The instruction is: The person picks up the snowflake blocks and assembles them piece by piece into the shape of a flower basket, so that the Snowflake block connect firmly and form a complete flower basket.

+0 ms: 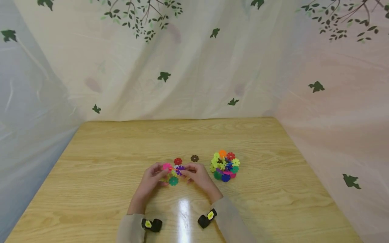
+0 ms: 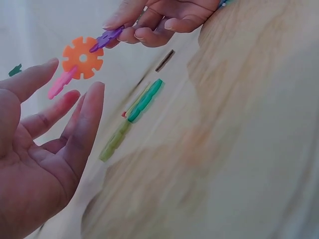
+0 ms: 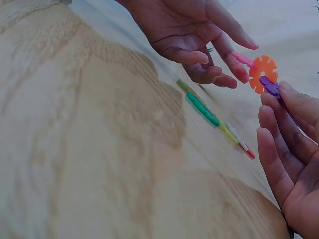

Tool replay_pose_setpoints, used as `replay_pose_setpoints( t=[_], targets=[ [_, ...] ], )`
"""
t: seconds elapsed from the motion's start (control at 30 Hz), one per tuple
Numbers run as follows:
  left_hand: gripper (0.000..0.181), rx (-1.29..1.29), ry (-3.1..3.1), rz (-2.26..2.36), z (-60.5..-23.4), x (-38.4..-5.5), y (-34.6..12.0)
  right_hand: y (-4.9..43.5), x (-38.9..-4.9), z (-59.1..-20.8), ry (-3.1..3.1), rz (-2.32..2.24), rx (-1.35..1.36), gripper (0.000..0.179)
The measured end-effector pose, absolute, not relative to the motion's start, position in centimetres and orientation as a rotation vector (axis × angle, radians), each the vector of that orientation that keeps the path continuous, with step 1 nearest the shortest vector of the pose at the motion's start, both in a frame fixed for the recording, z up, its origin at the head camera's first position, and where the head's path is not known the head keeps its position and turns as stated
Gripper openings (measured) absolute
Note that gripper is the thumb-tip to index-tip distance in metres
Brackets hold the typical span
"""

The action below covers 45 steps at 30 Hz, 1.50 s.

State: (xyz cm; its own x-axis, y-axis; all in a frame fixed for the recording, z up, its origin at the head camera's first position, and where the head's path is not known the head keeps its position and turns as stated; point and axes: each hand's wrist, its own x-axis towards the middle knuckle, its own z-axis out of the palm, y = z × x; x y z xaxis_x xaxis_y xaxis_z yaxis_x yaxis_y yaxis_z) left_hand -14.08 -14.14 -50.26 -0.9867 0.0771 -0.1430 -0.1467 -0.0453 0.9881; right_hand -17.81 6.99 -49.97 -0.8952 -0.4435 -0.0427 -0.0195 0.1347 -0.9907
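Three notched plastic snowflake discs are joined in a short chain: a pink disc, an orange disc and a purple disc. My right hand pinches the purple end between thumb and finger. At the pink end, my left hand has thumb and fingers spread around the disc; a gap shows beside the thumb in the left wrist view. Beneath the hands, a green disc and a red disc lie on the table, among yellowish discs partly hidden by the hands.
A multicoloured cluster of joined discs sits on the wooden table, right of my hands. A lone brown disc lies just beyond my right hand. Leaf-printed curtains enclose the table's back and sides.
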Motion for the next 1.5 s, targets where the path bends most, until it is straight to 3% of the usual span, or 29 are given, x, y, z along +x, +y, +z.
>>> replay_pose_setpoints(
  t=[0.17, 0.37, 0.87, 1.13, 1.5],
  targets=[
    [0.036, -0.041, 2.039, 2.130, -50.4, -14.1, -14.1, 6.9, -17.1, -48.7, 2.065, -1.833, -0.460, 0.022],
    [0.037, -0.038, 2.015, 2.115, -50.3, -14.0, -13.9, 6.7, -18.0, -51.1, 2.082, -1.813, -0.493, 0.023],
    [0.022, -0.182, 2.029, 2.277, -50.4, -14.3, -14.6, 6.1, -18.1, -51.8, 2.377, -1.522, -0.621, 0.024],
    [0.005, -0.315, 1.929, 2.453, -50.1, -14.2, -14.9, 5.2, -17.4, -51.3, 2.543, -1.292, -0.742, 0.036],
    [0.012, -0.295, 1.793, 2.581, -49.8, -14.3, -15.1, 4.8, -17.0, -50.5, 2.658, -1.035, -0.797, 0.031]
  ],
)
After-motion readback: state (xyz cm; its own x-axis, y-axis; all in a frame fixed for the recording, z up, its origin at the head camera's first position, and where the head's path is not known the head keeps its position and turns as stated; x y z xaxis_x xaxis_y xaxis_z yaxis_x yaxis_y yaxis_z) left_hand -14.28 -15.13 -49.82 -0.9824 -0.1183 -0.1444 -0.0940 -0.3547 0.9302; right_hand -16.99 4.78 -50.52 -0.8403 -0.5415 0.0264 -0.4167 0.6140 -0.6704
